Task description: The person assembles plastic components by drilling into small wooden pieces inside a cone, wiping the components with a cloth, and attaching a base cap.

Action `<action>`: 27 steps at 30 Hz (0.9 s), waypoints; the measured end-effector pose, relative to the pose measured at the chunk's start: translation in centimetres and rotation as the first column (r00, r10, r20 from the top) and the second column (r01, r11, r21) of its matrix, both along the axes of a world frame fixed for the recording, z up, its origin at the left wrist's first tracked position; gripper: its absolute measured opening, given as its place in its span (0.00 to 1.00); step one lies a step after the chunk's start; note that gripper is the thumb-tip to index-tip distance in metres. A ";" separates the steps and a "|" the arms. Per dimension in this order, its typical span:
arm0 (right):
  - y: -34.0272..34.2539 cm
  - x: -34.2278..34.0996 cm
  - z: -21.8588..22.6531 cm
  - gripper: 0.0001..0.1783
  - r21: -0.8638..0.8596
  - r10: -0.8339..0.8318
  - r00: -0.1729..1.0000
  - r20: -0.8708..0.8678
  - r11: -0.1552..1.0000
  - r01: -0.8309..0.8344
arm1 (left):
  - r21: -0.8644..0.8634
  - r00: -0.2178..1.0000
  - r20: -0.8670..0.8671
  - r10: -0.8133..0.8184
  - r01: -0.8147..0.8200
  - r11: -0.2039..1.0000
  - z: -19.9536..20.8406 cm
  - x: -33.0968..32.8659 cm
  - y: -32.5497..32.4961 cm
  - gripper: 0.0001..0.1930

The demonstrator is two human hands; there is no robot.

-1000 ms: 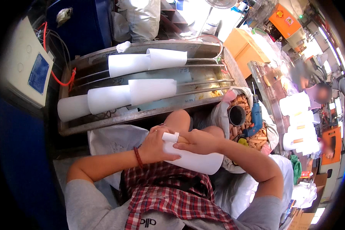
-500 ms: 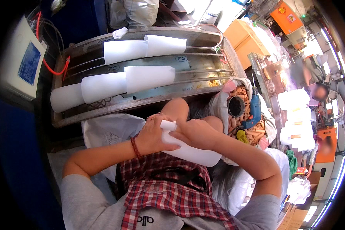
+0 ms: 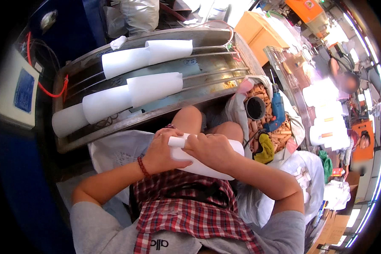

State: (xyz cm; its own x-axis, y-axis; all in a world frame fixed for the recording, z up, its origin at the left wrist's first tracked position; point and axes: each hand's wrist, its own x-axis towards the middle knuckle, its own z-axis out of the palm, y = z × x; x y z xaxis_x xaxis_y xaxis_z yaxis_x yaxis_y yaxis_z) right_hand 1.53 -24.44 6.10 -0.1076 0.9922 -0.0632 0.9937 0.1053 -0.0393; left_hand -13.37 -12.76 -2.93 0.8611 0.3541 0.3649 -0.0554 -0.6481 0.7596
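A white, smooth hollow piece (image 3: 211, 168), probably plastic, lies across my lap between both hands. Its narrow tube-like neck (image 3: 178, 142) sticks out between my fingers. My left hand (image 3: 167, 152) is curled round the neck end, thumb below it. From the other side my right hand (image 3: 209, 152) closes over the top, its fingertips pressed against the neck. Whether something small is pinched under the right fingers is hidden. The wider end of the piece (image 3: 238, 148) shows beyond my right hand.
Beyond my knees stands a metal-edged trough (image 3: 156, 111) with rods carrying several white sleeves (image 3: 154, 89). To the right, a sack (image 3: 299, 122) holds many short orange-brown tubes (image 3: 279, 142), a blue drill (image 3: 277, 111), a dark round pot (image 3: 255, 108) and a yellow-green cloth (image 3: 264, 149). A control box (image 3: 19, 91) stands left.
Both hands and the white hollow piece have shifted slightly left. The piece lies more level, and more of its wide end shows beyond my right hand. The whole view has swung a little.
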 end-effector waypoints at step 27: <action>-32.4 2.9 2.2 0.18 0.233 -0.897 0.233 -0.377 0.152 0.961 | 0.306 0.864 -0.433 -0.256 0.408 0.860 9.8 7.2 -1.8 0.16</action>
State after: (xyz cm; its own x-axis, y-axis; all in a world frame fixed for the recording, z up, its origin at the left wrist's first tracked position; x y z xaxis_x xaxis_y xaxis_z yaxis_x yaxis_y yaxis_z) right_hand 4.44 -56.84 8.27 0.9375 0.2734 0.2151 0.3387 -0.8586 -0.3848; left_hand -6.14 -14.58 6.84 0.9960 -0.0771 0.0453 -0.0894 -0.8781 0.4700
